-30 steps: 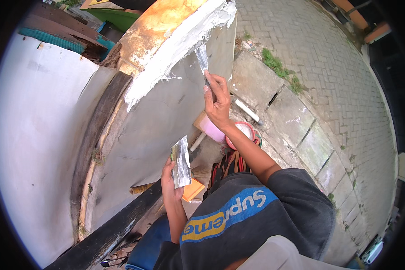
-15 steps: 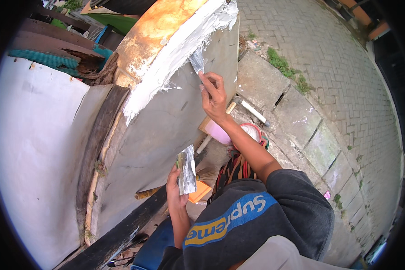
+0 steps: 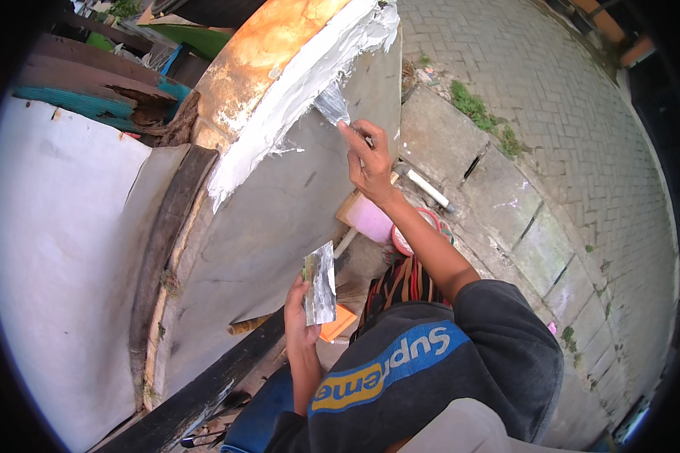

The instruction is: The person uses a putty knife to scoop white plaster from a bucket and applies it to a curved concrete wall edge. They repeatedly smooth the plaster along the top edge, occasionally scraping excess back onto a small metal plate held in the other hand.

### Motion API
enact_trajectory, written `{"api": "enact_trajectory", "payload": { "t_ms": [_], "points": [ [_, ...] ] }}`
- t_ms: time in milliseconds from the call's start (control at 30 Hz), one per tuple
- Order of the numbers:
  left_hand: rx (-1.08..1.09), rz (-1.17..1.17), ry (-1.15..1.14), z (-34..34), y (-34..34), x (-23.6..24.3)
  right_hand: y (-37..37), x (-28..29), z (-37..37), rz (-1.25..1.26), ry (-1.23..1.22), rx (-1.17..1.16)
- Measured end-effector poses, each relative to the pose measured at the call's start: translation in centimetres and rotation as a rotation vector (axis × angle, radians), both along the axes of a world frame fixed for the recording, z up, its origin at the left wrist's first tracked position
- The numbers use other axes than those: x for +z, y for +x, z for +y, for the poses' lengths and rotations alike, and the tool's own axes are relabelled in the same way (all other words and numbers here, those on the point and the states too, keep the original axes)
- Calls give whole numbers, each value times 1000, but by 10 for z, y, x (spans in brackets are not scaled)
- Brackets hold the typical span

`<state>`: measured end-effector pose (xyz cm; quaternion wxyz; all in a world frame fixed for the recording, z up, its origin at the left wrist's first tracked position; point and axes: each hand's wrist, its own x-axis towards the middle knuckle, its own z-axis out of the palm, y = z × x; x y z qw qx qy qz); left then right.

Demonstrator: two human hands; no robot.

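Along the upper edge of a grey wall [image 3: 279,204] runs a thick, rough band of white putty [image 3: 283,102]. My right hand [image 3: 372,157] is closed round the handle end of a putty knife [image 3: 332,104]; its flat metal blade lies against the lower border of the putty. Lower down, my left hand [image 3: 300,317] grips a flat rectangular metal plate [image 3: 320,285] smeared with grey and white. The plate is held tilted, apart from the wall. My fingers cover the knife's handle.
A red-rimmed bucket [image 3: 437,220] stands beside a pink sheet [image 3: 372,220] and a white pipe [image 3: 429,189]. A dark beam [image 3: 196,396] crosses at lower left, near an orange piece [image 3: 338,323]. Concrete slabs [image 3: 499,189] border the brick paving [image 3: 567,128] at right.
My right hand has shifted slightly right, and the putty knife's blade now lies at a different slant, showing more of its face. My left hand and the plate have moved slightly right.
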<state>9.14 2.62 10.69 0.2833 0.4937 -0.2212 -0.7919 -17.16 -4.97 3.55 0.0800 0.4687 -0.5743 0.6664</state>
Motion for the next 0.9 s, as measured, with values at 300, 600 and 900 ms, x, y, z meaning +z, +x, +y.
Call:
{"api": "enact_trajectory", "payload": {
  "t_ms": [300, 600, 900],
  "points": [
    [-26, -36, -19, 4, -1, 0, -29, -19, -25, 130, -30, -80],
    [-42, -12, 5, 5, -7, -7, -44, -18, -21, 152, -13, -188],
    [-53, -2, 10, 6, -20, -5, -37, -3, -11, 95, -57, -38]
  ]
}}
